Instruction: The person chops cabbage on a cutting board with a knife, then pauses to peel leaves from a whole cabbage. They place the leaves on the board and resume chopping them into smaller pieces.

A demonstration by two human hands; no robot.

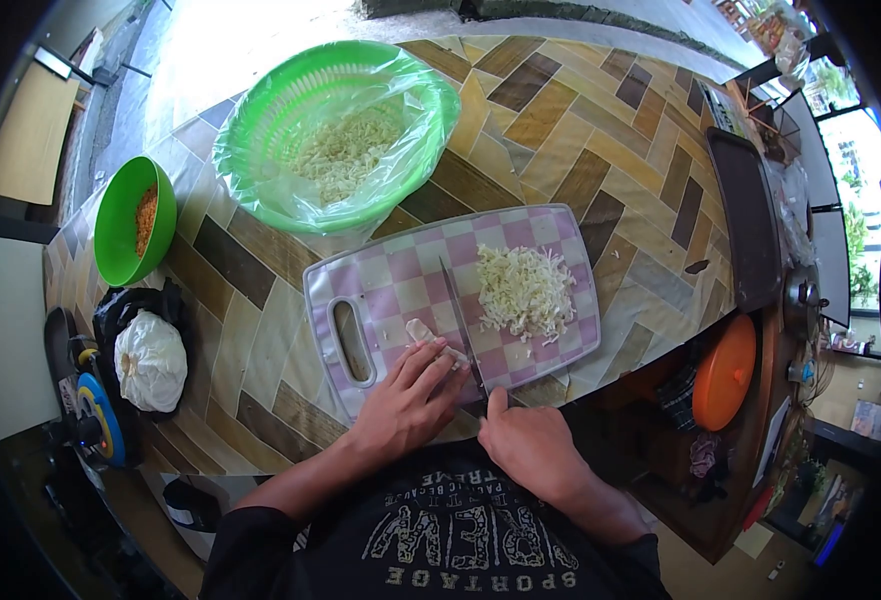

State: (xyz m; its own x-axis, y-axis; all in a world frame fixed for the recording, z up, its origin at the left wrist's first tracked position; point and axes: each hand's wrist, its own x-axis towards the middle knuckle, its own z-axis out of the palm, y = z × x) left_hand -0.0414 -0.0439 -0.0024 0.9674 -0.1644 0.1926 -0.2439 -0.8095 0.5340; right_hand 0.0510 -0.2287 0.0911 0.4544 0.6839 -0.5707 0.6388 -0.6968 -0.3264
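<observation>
A pink and white checkered cutting board (400, 250) lies on the table. My left hand (410, 395) rests over a pale piece of food (422, 333) near the board's lower edge, its fingers bent and pressed together on it. My right hand (528, 435) is closed around the handle of a knife (457, 305), whose blade points up across the board, just right of the pale piece. To the right of the blade sits a pile of finely chopped pale vegetable (527, 290). Small loose bits are scattered around the pile.
Behind the board stands a green basket (260, 120) lined with clear plastic, holding chopped vegetable. A green bowl (110, 220) with orange-brown contents, a white bundle (150, 362) and a blue-rimmed object (100, 415) are at the left. A dark tray (743, 215) and an orange lid (725, 373) are at the right.
</observation>
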